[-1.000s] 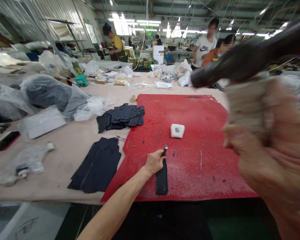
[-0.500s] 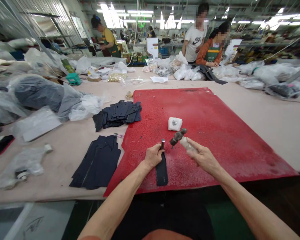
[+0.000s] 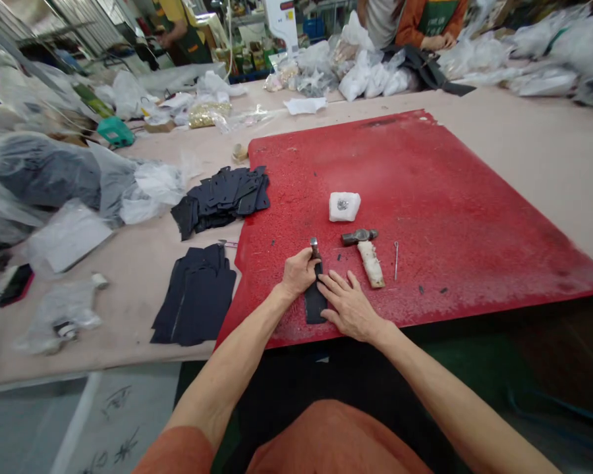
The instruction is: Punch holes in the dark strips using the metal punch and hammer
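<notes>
My left hand point(image 3: 299, 272) is closed around an upright metal punch point(image 3: 314, 249), its shiny top sticking out above the fingers. Beneath it lies a dark fabric strip point(image 3: 315, 308), partly hidden by both hands. Fingers spread, my right hand point(image 3: 348, 306) rests beside the strip with its fingertips on or against its right edge. A hammer point(image 3: 371, 263) with a white-wrapped handle lies on the red mat point(image 3: 454, 197), right of my hands. Farther back sits a small white block point(image 3: 344, 207) with tiny metal pieces on top.
Left of the mat are a stack of dark cut panels point(image 3: 194, 296) and a heap of smaller dark pieces point(image 3: 222, 197). A thin metal rod point(image 3: 396, 261) lies right of the hammer. Plastic-bagged goods point(image 3: 44, 168) crowd the left. Co-workers point(image 3: 432, 26) stand across the table.
My right hand has let go of the hammer, which now lies on the mat, and has moved to the strip. The left hand still grips the punch. My view has tilted downward.
</notes>
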The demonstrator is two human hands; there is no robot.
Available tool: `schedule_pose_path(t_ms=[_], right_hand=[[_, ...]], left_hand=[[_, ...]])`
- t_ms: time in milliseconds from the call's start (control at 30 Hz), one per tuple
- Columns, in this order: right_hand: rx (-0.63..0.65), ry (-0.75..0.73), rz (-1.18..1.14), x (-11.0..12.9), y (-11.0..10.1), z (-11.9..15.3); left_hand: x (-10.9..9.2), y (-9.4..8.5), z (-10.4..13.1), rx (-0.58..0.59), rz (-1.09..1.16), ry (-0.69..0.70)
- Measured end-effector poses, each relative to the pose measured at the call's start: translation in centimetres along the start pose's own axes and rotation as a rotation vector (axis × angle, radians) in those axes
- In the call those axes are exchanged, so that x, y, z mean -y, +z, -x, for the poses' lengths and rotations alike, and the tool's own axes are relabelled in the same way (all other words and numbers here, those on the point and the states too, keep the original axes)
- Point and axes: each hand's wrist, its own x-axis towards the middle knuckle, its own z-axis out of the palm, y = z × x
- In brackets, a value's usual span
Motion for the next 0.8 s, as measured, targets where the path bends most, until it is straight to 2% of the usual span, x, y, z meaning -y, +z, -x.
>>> schedule_pose_path(t_ms=[200,333,400,533,667,800], right_hand=[[-0.021,0.007,0.027,-1.3,-0.2,-3.4],[-0.030,0.002,0.024,-1.5,-0.3,-3.7],[-0.039,0.010,0.031,-1.7,-0.2,-4.0],[-0.015,-0.003,0.046,-2.7,-0.3,-5.7],[0.020,-0.048,0.017,-3.8,-1.0,-6.7],[-0.018,-0.047,-0.046,-3.7,-1.5,-5.3]], left_hand=[[0.7,0.3,-3.8,-0.082,0.019,-0.099],[1.0,-0.9,-4.5,-0.265,0.167,-0.250],[1.0,-2.1,-3.5,-0.293,0.236,-0.269],[0.2,-4.1,0.7,-0.149,0.333,-0.224],[-0.8,-4.1,4.7,-0.053,0.375,-0.244],[-1.2,-3.6,5.4,-0.058,0.409,-0.264]])
